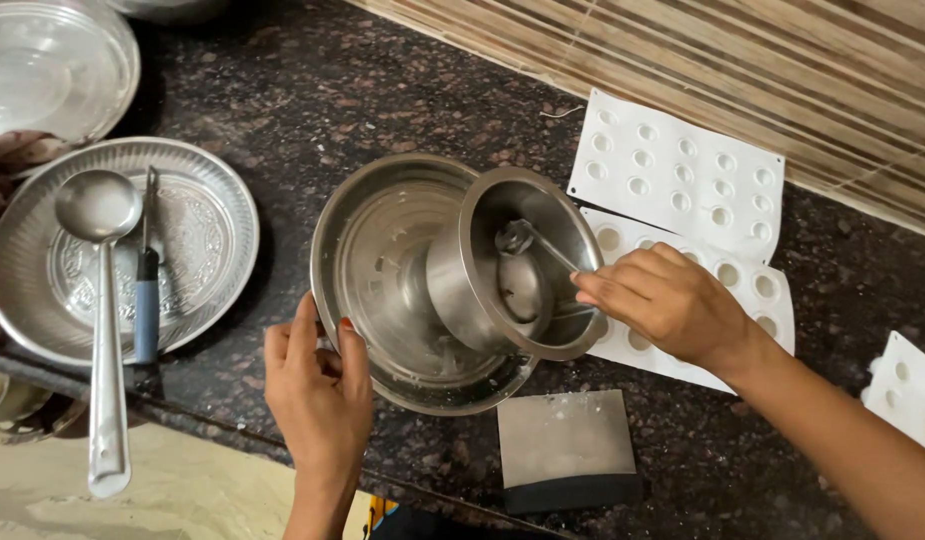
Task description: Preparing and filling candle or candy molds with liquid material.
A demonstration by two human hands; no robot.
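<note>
Small steel pot [502, 265] lies tipped on its side inside the wide steel bowl [382, 300] on the dark granite counter [312, 100], mouth toward the camera. Right hand [667, 300] pinches a spoon [527, 245] working inside the pot; left hand [317, 385] clamps the bowl's near rim. Risks: pot looks unsupported and could roll under spoon pressure; scrapings could spill onto the white silicone moulds [677, 170] just beside.

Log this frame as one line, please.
left hand: steadies steel bowl rim | right hand: holds spoon inside tilted steel pot | white moulds behind
</note>
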